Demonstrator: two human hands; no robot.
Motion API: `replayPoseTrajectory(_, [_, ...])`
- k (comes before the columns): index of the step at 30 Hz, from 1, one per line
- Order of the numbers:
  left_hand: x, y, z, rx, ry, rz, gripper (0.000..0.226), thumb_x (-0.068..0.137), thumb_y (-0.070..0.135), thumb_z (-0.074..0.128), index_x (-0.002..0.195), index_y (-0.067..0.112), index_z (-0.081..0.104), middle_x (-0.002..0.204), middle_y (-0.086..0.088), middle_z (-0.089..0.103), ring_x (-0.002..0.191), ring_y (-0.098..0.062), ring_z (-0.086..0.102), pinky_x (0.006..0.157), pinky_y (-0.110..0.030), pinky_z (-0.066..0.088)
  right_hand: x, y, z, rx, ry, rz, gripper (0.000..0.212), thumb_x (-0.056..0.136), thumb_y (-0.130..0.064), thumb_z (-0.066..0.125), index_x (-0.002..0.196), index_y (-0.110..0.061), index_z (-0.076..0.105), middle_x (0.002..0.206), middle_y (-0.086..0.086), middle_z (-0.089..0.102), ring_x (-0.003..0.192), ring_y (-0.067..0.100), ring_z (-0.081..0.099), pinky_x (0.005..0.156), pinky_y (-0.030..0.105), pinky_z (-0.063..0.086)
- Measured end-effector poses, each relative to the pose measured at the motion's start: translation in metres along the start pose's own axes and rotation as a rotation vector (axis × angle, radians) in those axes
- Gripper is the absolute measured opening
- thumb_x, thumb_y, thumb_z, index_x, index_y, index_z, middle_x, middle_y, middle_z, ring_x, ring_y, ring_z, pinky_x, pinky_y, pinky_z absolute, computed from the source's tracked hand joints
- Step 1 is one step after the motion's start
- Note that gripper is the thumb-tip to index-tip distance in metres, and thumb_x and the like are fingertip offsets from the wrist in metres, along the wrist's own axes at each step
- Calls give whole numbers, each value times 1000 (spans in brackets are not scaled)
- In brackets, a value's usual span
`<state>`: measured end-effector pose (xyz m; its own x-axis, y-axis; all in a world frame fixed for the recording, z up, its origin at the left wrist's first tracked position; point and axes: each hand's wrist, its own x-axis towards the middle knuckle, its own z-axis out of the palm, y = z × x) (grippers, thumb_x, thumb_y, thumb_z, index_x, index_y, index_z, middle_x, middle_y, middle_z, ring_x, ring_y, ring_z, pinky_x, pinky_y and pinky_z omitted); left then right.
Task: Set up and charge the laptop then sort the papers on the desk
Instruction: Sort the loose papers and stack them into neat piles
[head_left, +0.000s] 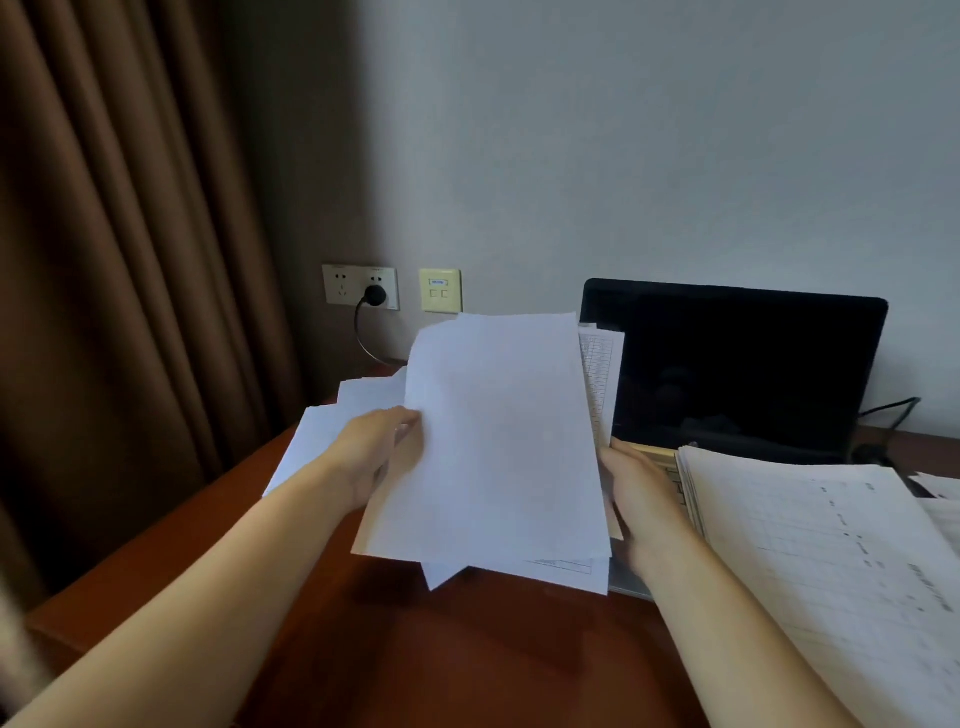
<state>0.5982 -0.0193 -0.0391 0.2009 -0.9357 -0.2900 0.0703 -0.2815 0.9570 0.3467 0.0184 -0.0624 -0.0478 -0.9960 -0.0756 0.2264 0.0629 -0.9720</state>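
Note:
I hold a loose stack of white papers (498, 441) above the red-brown desk (415, 649), tilted up toward me. My left hand (379, 452) pinches its left edge and my right hand (639, 499) grips its right edge. Printed sheets show behind the blank top sheet. More blank sheets (322, 431) lie on the desk behind my left hand. An open laptop (737, 369) with a dark screen stands at the right. A thick pile of printed forms (831, 561) covers most of its keyboard. A black plug (375, 295) sits in the wall socket.
A brown curtain (130, 260) hangs at the left beside the desk's edge. A cream data outlet (440, 290) is on the wall next to the socket. A black cable (888, 410) runs behind the laptop at the right.

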Motion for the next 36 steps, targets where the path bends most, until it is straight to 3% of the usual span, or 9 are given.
replayPoseTrajectory(6, [3,-10,-8,-355,-215,-139,57,76,34,85,124,15,61,119,-12,73,105,-32,73,74,-44,62,3,0,0,-11,-18,13,19,96,-15,58,106,-18,73,101,11,75,90,31,73,79,49,57])
replayPoseTrajectory(10, [2,-14,-11,-280,-267,-162,56,74,15,82,127,9,67,116,-16,74,113,-34,69,92,-48,58,6,1,-2,-48,26,45,15,93,-17,60,101,-10,71,84,8,74,70,26,70,57,31,54])
replayPoseTrajectory(14, [0,-20,-10,-3,-170,-158,41,78,5,83,116,6,68,98,-18,77,97,-38,73,80,-45,59,12,8,0,-15,53,35,36,98,-50,50,106,-23,73,101,-3,76,94,20,71,89,38,54])
replayPoseTrajectory(17, [0,-20,-13,71,-155,-127,23,84,2,77,105,7,69,86,-15,78,88,-35,72,69,-39,57,11,12,0,-177,0,-8,17,97,-17,60,107,-16,73,97,-4,77,85,14,73,72,29,55])
replayPoseTrajectory(19, [1,-19,-16,77,-185,-106,26,86,3,75,111,8,69,93,-15,78,89,-35,73,72,-39,58,8,10,-1,-239,-26,-13,17,94,-7,62,104,-14,74,98,1,77,83,16,73,66,29,55])
replayPoseTrajectory(23, [6,-12,-23,-4,-213,21,42,83,4,77,120,20,64,107,-12,77,98,-37,74,88,-50,59,6,1,0,-210,-76,-43,15,94,-13,64,106,-15,73,103,0,76,97,21,72,87,40,55])
replayPoseTrajectory(26, [9,3,-29,-13,-194,167,53,82,4,80,124,28,59,113,-7,75,101,-36,73,96,-57,55,9,-4,9,-226,-69,-70,14,95,-17,64,106,-16,72,100,-2,77,98,19,72,89,36,54])
replayPoseTrajectory(31, [2,40,-36,77,-225,420,59,89,2,73,135,31,48,121,0,71,109,-27,71,100,-52,54,26,-35,31,-191,-86,-139,30,90,-5,68,118,-14,67,109,3,75,102,23,71,98,46,53])
replayPoseTrajectory(36, [-6,61,-43,-39,-209,676,58,91,-9,65,138,20,47,128,-1,69,116,-23,68,96,-44,56,34,-73,52,-135,-130,-280,32,89,-7,70,119,-16,65,110,0,74,103,19,71,93,41,55])
